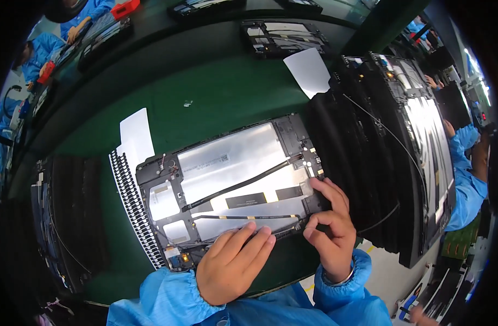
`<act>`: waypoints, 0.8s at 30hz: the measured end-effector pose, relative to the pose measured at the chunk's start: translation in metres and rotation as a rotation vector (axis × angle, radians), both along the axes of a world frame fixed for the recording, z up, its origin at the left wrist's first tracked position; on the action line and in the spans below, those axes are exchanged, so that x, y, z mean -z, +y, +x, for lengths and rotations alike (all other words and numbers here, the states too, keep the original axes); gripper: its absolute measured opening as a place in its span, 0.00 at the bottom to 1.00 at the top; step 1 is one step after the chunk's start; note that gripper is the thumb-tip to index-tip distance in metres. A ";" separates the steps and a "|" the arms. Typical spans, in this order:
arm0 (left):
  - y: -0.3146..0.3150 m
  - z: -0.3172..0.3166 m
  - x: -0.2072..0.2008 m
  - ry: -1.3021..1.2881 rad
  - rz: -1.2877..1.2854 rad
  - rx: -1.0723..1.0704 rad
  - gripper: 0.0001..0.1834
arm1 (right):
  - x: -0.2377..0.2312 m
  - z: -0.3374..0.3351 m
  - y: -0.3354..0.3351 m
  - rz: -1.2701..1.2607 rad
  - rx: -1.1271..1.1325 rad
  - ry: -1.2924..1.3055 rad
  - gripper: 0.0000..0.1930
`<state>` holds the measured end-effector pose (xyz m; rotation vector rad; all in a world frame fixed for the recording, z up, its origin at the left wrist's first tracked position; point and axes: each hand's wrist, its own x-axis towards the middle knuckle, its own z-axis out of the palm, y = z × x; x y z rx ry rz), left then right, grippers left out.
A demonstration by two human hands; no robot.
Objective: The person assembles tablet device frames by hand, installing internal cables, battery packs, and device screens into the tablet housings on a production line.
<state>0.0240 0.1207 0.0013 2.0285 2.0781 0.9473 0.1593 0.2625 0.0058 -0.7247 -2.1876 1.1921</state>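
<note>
An opened tablet (232,157) lies at a slant in front of me, its inside facing up. It shows a large silver battery, black flex cables and a board area on the right. My left hand (231,266) rests along its near edge with the fingers stretched out together over the silver part. At the tablet's right end, my right hand (331,228) touches the area by the cable connectors with an outstretched finger. Its thumb and another finger curl into a pinch at the near right corner; anything between them is too small to make out.
A white sheet with rows of black stickers (130,201) lies left of the tablet. Black foam trays (363,163) are stacked on the right, holding another opened tablet (423,125). More trays (69,217) stand left. White paper (309,70) lies behind on the green table (216,87). Co-workers sit nearby.
</note>
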 end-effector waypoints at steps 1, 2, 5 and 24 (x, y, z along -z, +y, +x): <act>0.001 0.000 0.001 -0.005 -0.012 -0.003 0.18 | 0.000 0.000 0.000 0.014 -0.007 -0.028 0.03; 0.001 0.001 0.000 -0.003 -0.015 -0.008 0.17 | 0.000 0.001 0.001 -0.014 -0.001 -0.019 0.03; -0.002 0.000 -0.003 0.017 -0.057 0.003 0.16 | -0.002 0.001 0.005 -0.043 -0.012 -0.020 0.03; 0.025 0.007 -0.001 0.037 0.016 0.192 0.14 | -0.005 0.014 0.015 -0.073 -0.018 -0.028 0.07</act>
